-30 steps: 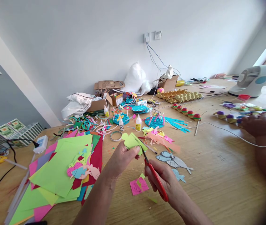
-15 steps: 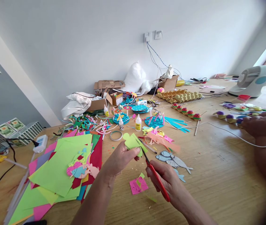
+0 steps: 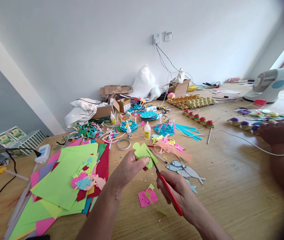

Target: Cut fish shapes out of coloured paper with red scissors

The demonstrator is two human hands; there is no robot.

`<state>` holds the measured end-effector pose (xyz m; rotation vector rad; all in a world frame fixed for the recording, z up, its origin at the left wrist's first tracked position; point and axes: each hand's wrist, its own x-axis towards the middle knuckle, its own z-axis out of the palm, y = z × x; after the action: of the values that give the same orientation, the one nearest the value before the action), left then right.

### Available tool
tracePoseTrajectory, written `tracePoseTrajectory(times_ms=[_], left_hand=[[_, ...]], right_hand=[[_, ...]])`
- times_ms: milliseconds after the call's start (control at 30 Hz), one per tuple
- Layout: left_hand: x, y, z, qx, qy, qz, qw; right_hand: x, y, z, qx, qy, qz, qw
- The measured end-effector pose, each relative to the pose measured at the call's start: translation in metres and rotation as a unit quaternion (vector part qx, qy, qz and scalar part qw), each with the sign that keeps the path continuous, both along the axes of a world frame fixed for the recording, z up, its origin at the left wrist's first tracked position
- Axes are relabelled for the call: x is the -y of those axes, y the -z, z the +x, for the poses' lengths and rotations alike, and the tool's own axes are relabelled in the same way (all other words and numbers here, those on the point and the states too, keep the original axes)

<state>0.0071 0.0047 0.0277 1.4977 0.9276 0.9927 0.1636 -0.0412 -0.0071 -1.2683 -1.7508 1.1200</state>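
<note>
Between thumb and fingers, my left hand pinches a piece of light green paper with dark marks on it. My right hand is closed round the red handles of a pair of scissors. The dark blades reach up to the right edge of the green paper. Below the hands lie pink paper scraps with a green bit on top. To the right are several grey-blue paper fish. On the left, small paper fish cutouts rest on a stack of coloured paper.
Glue bottles, a tape roll and decorated blue discs stand beyond the hands. Painted egg-carton strips lie farther right. Another person's hand is at the right edge, near a white cable and a fan.
Both hands stay in nearly the same place. The scissors and the green paper have shifted very slightly against each other. The camera view has moved a little.
</note>
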Motion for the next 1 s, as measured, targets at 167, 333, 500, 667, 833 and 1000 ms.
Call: tracePoseTrajectory(times_ms=[167,333,500,667,833,1000], left_hand=[[0.000,-0.001,0.000,-0.006,-0.002,0.001,1.000],[0.000,0.001,0.002,0.010,0.000,-0.005,1.000],[-0.001,0.002,0.002,0.039,0.012,-0.016,0.999],[-0.001,0.003,0.000,0.012,-0.019,-0.016,1.000],[-0.003,0.010,0.002,0.054,-0.047,-0.057,0.996],[-0.003,0.012,0.009,0.085,-0.032,-0.084,0.992]], right_hand=[[0.000,0.002,0.002,0.000,-0.002,0.000,1.000],[0.001,0.004,0.002,0.004,-0.004,0.008,1.000],[0.001,0.004,0.002,0.014,-0.002,0.010,1.000],[0.002,0.003,0.004,0.037,-0.007,0.015,0.999],[0.001,0.004,0.002,0.018,-0.014,-0.001,1.000],[0.000,0.014,-0.003,-0.089,-0.017,-0.047,0.995]])
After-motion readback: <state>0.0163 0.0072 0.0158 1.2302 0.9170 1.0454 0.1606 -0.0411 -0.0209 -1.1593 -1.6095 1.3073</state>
